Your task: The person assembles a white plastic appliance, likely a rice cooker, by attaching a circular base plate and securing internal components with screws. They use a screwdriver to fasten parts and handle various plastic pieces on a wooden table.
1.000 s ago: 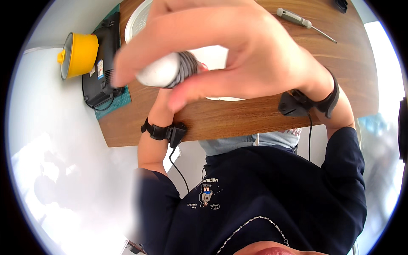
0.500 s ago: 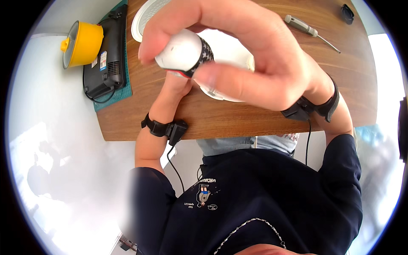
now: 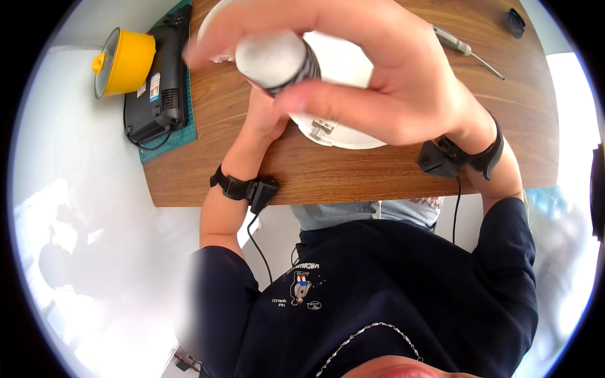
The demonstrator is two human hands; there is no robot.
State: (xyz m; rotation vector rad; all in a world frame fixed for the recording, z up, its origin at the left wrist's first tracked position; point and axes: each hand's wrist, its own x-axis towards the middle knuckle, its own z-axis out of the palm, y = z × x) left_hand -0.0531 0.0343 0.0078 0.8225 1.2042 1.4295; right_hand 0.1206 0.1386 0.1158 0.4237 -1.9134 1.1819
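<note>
My right hand (image 3: 391,88), large and partly blurred, arches over a cylinder with a rounded white end (image 3: 270,58) and a dark patterned band. Its thumb lies by the band, while the stretched forefinger reaches past the white end with a gap between them. Below the cylinder is my left hand (image 3: 268,120), its fingers hidden, so its grip does not show. Behind both lies a round white housing (image 3: 343,57) on the table, with a small metal fitting (image 3: 322,129) near its close edge. Part of a white disc (image 3: 214,19) shows behind the right forefinger.
A screwdriver (image 3: 454,43) lies on the wooden table (image 3: 353,173) at the far right, with a small black object (image 3: 515,22) beyond it. At left, a yellow pot-shaped item (image 3: 129,65) stands by a black case (image 3: 157,104) on a green mat (image 3: 169,146). Cables hang from both wrist straps.
My right forefinger has come off the cylinder's white end and stretched out to the left. The hand has risen slightly in view, uncovering the metal fitting.
</note>
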